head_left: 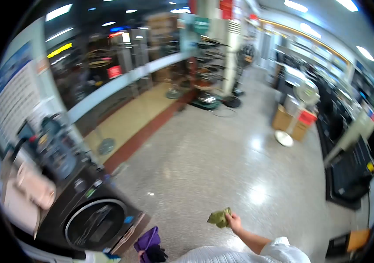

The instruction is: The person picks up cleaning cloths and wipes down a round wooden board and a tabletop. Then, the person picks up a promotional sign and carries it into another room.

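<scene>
My right hand (235,222) is stretched out over the floor, its fingers closed on a crumpled olive-green cloth (219,218). Low at the left of my body, my left hand (141,256) shows only in part. It grips a purple cloth item (148,239), perhaps a bag, with a bunched black item (155,253) against it. What exactly the black item is, I cannot make out. Closest to my left hand stands a dark front-loading washing machine (97,223).
Small appliances, including a pink one (36,186), stand on and beside the washing machine. A glass window (121,83) runs along the left. A rack of pans (209,70) stands farther off. On the right are a white pedestal fan (305,94), cartons (301,130) and a row of dark appliances (351,173).
</scene>
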Demonstrator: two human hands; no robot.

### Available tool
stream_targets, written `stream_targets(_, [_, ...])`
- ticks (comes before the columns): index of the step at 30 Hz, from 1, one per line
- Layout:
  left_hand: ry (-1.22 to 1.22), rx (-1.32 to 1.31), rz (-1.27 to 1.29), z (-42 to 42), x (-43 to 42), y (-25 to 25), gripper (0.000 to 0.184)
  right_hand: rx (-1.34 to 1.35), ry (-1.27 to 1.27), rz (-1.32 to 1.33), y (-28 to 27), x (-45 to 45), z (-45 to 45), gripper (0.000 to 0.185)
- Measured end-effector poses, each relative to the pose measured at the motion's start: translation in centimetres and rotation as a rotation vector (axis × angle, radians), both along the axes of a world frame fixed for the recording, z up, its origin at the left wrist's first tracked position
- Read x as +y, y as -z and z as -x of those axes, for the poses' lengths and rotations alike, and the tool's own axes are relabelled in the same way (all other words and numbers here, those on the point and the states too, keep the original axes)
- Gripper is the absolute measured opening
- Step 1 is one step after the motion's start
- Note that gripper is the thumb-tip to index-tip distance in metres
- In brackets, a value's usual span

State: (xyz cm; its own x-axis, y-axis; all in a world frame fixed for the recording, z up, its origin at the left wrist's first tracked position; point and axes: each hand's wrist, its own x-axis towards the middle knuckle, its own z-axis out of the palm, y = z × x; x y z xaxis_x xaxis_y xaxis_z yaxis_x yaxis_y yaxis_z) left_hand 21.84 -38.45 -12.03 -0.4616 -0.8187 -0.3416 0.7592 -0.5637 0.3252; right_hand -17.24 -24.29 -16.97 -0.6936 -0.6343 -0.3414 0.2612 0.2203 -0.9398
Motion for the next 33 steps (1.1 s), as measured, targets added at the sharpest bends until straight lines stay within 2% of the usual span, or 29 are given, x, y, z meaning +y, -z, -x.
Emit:
stream_targets(1, [0.052, -0.006, -0.004, 3.1, -0.7, -0.1, 0.05, -0.01, 0.065, 0.07, -0.8, 0.7, 3.5, 0.02])
stream_targets(4, [0.177, -0.018, -0.016, 10.4, -3.8, 0.0, 0.05, -0.047, 0.261, 0.058, -1.3, 3.4, 12.3, 0.02])
stream_targets(7, [0.285, -0.021, -0.005, 19.4, -9.5, 0.4, 0.049, -0.067, 0.531, -0.104, 4.6, 5.8, 21.0, 0.023])
stream_targets(10, [0.356, 0.0, -0.001, 29.5, -16.3, 1.4, 0.049, -0.085, 0.701, -0.271, 7.4, 8.5, 26.6, 0.028])
stream_targets(12, [0.408, 0.02, 0.0, 35.9, -21.0, 2.8, 0.048, -0.112, 0.62, -0.689, 8.3, 11.3, 29.3, 0.026])
stream_targets(13, [0.434, 0.04, 0.002, 39.5, -23.3, 3.2, 0.048, -0.285, 0.638, -0.726, 11.2, 13.3, 30.7, 0.026])
stream_targets(14, [0.463, 0.07, 0.0, 43.5, -25.5, 3.5, 0.048, -0.18, 0.528, -0.88, 13.6, 15.7, 31.7, 0.026])
stream_targets(15, [0.493, 0.112, -0.003, 47.7, -27.4, 3.7, 0.048, -0.084, 0.447, -1.101, 10.1, 15.2, 32.5, 0.023])
stream_targets(17, [0.557, 0.19, -0.006, 56.1, -30.8, 3.7, 0.047, 0.565, -0.229, -1.384, 16.4, 20.3, 34.8, 0.021])
stream_targets(18, [0.596, 0.227, -0.01, 60.5, -32.5, 3.2, 0.047, 0.41, -0.174, -1.372, 15.1, 20.4, 36.6, 0.02])
stream_targets(21, [0.63, 0.055, -0.007, 74.5, -37.3, 0.6, 0.043, -0.008, 0.05, -1.322, 13.8, 18.1, 40.4, 0.02])
stream_targets(23, [0.646, -0.037, 0.041, 83.7, -39.1, -2.9, 0.04, -0.138, 0.162, -1.297, 14.0, 16.1, 43.7, 0.021])
stream_targets(25, [0.67, -0.042, 0.079, 92.7, -40.4, -4.1, 0.04, -0.193, 0.215, -1.28, 14.9, 13.3, 48.6, 0.022])
stream_targets(26, [0.784, 0.137, 0.068, 96.1, -43.2, -1.4, 0.04, -0.201, 0.225, -1.267, 15.7, 11.9, 51.7, 0.023])
stream_targets(29, [0.702, 0.079, 0.421, 107.9, -46.4, 0.3, 0.039, -0.154, 0.225, -1.244, 17.1, 6.3, 63.2, 0.025])
stream_targets(31, [0.644, -0.089, 0.572, 114.1, -50.8, 0.9, 0.039, -0.005, 0.152, -1.257, 18.0, 2.4, 71.9, 0.026])
stream_targets(33, [0.594, -0.241, 0.685, 120.4, -54.2, 2.5, 0.04, 0.266, 0.07, -1.3, 17.9, -3.3, 82.2, 0.027])
